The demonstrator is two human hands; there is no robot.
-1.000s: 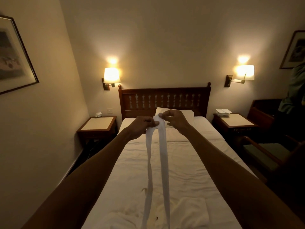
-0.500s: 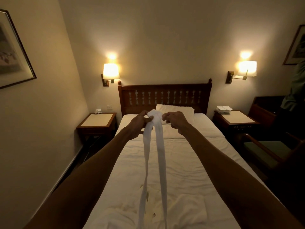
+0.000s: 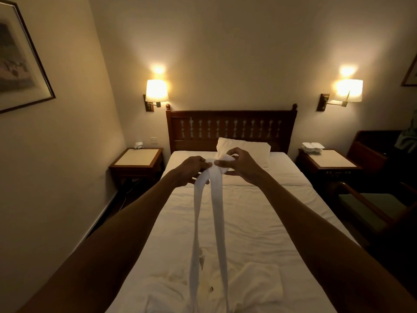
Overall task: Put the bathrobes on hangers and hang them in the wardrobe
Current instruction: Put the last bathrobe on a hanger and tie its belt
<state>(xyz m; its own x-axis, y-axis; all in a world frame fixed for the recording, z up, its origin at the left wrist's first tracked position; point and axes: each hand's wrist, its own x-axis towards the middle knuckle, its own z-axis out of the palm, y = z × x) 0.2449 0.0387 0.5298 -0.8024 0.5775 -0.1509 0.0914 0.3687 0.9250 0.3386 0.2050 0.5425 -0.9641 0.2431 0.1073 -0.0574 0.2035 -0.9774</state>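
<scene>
Bed (image 3: 259, 222), left hand (image 3: 191, 169), right hand (image 3: 241, 164) pinch belt (image 3: 217, 211)

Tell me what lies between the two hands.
In the head view, the looped top of the white belt fills the gap; the left hand and right hand both pinch it, and its two strands hang toward the bed.

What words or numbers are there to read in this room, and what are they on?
No words or numbers can be read here.
Small dark tag on the bathrobe on the bed: too small to read.
Framed picture on the left wall: blurred, no writing shows.
Bathrobe belt held by the left hand and right hand: plain white.
</scene>
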